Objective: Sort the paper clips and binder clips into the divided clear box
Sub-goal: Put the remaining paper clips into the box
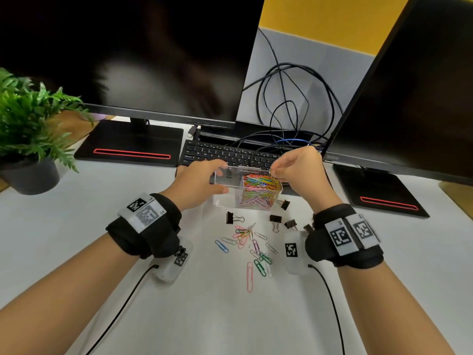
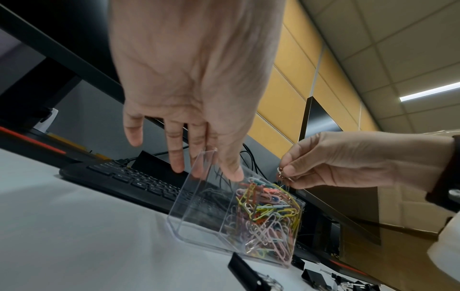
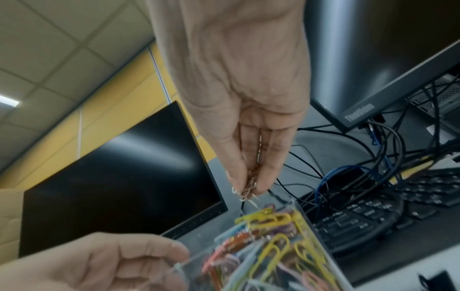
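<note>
Presently: divided clear plastic box (image 1: 230,187) on white table (image 1: 76,226), steadied by left hand (image 1: 197,185), grip curled round its wall. Right hand (image 1: 297,170) pinches silver paper clips (image 2: 282,174) above heaped coloured-clip compartment. Risk: overflow onto table; black binder clips (image 1: 275,219) unsorted.

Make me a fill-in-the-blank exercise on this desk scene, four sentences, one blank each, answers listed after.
1. The right hand pinches a few paper clips above the box compartment that is ____ with coloured clips.
2. The left hand steadies the divided clear box on the side of its ____ compartment.
3. The black binder clips all lie on the ____, none in the box.
4. The keyboard sits ____ the box, as the head view shows it.

Missing words: full; empty; desk; behind
</note>
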